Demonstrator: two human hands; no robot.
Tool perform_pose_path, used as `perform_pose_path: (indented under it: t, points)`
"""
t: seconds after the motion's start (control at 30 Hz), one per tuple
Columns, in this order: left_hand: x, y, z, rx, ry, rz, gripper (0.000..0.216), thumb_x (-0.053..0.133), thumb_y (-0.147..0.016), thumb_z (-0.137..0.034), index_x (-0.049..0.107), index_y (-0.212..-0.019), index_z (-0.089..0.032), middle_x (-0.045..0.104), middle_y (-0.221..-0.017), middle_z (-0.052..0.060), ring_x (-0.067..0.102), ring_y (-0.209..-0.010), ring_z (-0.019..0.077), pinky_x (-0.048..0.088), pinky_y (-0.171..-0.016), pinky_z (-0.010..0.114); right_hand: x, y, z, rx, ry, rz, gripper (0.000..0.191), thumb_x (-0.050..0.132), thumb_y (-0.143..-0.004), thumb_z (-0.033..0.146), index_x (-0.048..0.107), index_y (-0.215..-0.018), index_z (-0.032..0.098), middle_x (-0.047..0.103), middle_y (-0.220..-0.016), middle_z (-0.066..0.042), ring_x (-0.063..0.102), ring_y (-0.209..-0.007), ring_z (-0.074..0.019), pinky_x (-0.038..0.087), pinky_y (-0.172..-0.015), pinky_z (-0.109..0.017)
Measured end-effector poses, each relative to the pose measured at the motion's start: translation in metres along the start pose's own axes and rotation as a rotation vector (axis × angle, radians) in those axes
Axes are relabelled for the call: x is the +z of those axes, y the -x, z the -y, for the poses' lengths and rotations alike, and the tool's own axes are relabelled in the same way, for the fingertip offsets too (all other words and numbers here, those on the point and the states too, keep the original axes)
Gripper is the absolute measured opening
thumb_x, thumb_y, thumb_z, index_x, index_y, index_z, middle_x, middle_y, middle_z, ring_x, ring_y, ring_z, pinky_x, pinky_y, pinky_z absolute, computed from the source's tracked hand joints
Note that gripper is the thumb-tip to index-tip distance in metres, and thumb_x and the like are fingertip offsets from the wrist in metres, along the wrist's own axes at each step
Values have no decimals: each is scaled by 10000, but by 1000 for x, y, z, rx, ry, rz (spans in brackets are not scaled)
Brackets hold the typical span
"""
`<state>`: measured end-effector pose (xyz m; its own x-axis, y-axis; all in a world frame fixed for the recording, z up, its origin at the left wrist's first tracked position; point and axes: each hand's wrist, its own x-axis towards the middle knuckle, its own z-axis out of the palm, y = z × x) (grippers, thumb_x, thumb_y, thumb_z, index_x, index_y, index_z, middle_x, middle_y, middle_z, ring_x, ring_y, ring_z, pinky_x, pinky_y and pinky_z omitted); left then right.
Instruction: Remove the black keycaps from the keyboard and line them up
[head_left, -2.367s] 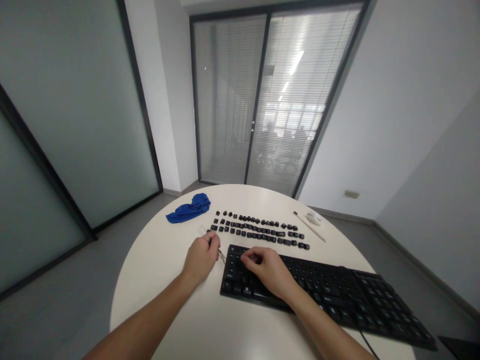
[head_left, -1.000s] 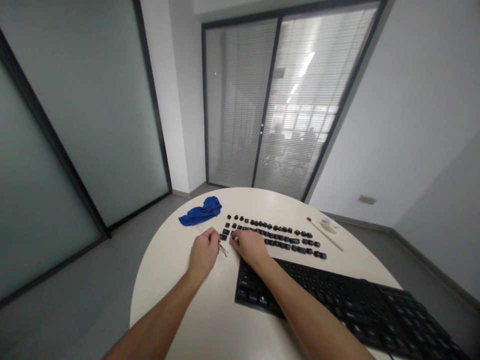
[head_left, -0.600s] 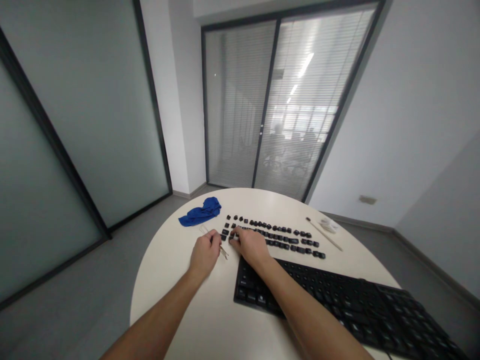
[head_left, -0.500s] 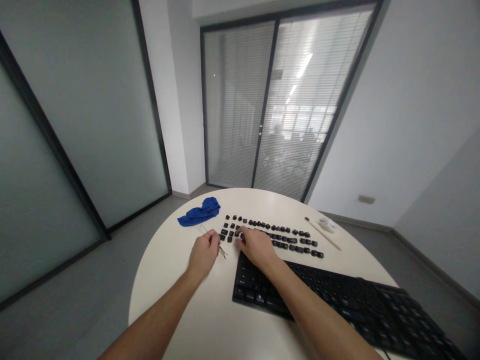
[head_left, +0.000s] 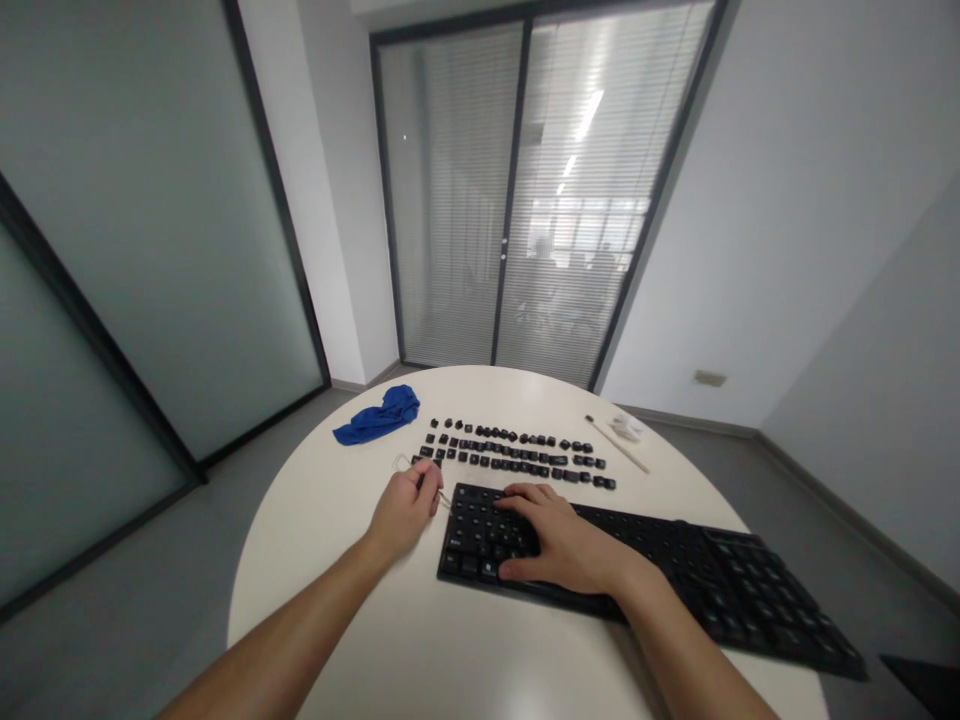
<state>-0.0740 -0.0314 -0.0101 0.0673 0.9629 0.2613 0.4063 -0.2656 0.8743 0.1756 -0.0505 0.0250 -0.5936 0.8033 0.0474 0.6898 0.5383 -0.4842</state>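
Pinched in my left hand point(head_left: 409, 500) is a thin wire tool that looks like a keycap puller point(head_left: 403, 462). One wire loop sticks out beyond the fingers, and its other end points toward the keyboard's left corner. My right hand point(head_left: 559, 540) rests over the left part of a black keyboard point(head_left: 637, 545), thumb and fingers spread apart on it. The keyboard's upper left area shows bare key positions, while keys remain along its bottom left edge and at the right end. Beyond it, loose black keycaps point(head_left: 517, 465) lie in rows.
A crumpled blue cloth point(head_left: 379, 415) lies at the far left of the round white table point(head_left: 330, 560). On the far right are a thin stick-like brush point(head_left: 619, 445) and a small whitish bundle point(head_left: 626, 428). The keyboard's right end reaches past the table edge.
My right hand has come back from the keycap rows onto the keyboard, and its fingers have spread. My left hand still grips the wire tool. The whole view has shifted slightly.
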Motion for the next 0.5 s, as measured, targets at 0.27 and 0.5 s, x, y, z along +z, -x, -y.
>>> perform_pose_path:
  t: [0.27,0.5]
  points:
    - [26,1,-42,156,-441,61,377,309,-986,-332,538,-715,-203,589,-554,-8,598,-564,164,385,-599,254,8,-2,-8,-8,-82,11,790,726,-687,615,531,-1337,211,421,-1435,-99,341,-1331,-290,256,-1137,-432]
    - [48,-9,-61,191,-727,85,448,218,-1010,-341,601,-830,-193,704,-728,74,679,-700,229,405,-621,288,6,-1,-4,-19,-79,12,764,730,-690,605,533,-1337,250,443,-1424,-80,353,-1311,-301,265,-1120,-458]
